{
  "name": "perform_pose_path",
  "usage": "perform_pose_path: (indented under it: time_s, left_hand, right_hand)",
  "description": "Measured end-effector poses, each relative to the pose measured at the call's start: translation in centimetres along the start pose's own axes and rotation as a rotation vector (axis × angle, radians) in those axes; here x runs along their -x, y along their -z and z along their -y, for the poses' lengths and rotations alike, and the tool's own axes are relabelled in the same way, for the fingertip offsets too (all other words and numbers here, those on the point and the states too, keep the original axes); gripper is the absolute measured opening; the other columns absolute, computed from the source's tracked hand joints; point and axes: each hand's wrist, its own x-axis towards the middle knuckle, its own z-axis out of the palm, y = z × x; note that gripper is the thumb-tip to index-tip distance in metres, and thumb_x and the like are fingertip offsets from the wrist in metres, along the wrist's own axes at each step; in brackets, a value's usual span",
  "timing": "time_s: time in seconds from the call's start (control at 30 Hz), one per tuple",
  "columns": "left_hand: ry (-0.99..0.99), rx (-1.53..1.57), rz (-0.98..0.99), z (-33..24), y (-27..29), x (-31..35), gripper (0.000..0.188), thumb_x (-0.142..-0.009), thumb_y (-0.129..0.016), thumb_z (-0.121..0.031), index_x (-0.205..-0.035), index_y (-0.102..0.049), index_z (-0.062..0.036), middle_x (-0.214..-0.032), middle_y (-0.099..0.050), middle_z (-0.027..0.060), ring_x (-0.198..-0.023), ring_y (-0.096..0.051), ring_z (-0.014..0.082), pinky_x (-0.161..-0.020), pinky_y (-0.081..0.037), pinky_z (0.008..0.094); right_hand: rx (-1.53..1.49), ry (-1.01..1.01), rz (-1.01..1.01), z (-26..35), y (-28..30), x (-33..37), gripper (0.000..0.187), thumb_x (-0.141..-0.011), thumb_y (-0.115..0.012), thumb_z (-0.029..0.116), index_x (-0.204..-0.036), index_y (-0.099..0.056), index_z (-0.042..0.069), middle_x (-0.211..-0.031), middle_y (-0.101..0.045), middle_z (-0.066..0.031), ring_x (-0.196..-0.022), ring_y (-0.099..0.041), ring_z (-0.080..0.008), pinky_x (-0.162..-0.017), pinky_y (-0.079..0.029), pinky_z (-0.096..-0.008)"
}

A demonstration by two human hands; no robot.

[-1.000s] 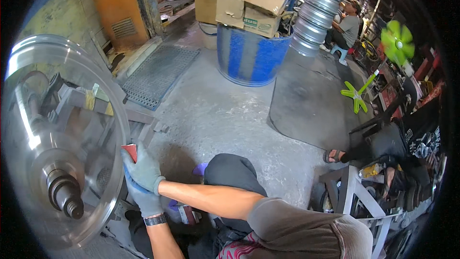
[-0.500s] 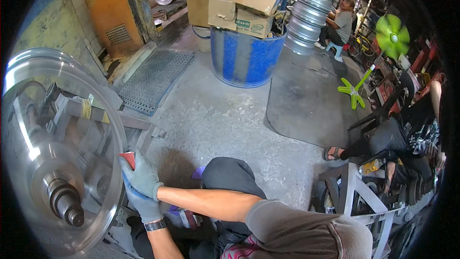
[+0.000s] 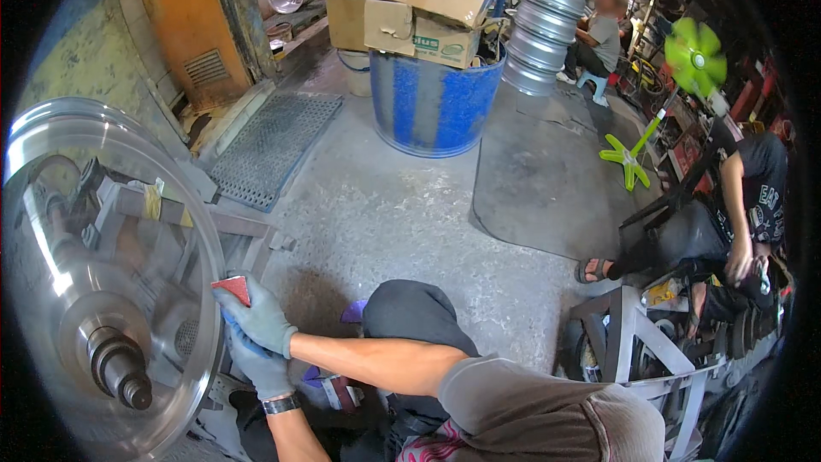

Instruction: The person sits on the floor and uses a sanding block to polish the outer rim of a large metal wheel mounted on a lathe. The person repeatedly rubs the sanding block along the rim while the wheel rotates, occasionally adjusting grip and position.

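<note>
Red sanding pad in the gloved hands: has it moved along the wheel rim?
No: the red sanding pad stays at the same spot on the shiny metal wheel rim.

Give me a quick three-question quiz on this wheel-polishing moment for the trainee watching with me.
1. True or false: both gloved hands press a red pad against the rim of the shiny metal wheel.
2. What stands on top of the blue drum: A) cardboard boxes, B) a fan, C) a bucket?
3. Which hand lies over the other at the pad?

Key
1. True.
2. A, the cardboard boxes.
3. The right hand lies over the left hand.
</note>
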Motion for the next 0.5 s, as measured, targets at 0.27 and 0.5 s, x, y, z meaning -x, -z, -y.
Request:
perform_pose_path:
  time_s: [0.27,0.5]
  left_hand:
    - [0.124,0.331,-0.014,-0.7,-1.1,0.2,0.041,-0.109,-0.048,-0.035,-0.137,-0.055,-0.0052,-0.127,-0.063,0.0099,-0.111,-0.062,0.0189,-0.096,-0.05,0.0369]
    - [0.133,0.282,-0.022,-1.0,-2.1,0.7,0.041,-0.109,-0.048,-0.038,-0.134,-0.058,-0.0059,-0.123,-0.065,0.0083,-0.109,-0.063,0.018,-0.094,-0.051,0.0353]
  right_hand:
    - [-0.303,-0.05,0.109,-2.1,0.3,-0.7,0.023,-0.099,-0.069,0.02,-0.114,-0.068,0.002,-0.094,-0.071,-0.0017,-0.081,-0.062,-0.0082,-0.074,-0.053,-0.0267]
    - [-0.341,-0.167,0.16,-1.9,1.5,-0.7,0.019,-0.1,-0.067,0.017,-0.113,-0.071,0.003,-0.093,-0.072,-0.0012,-0.075,-0.06,-0.007,-0.068,-0.05,-0.0246]
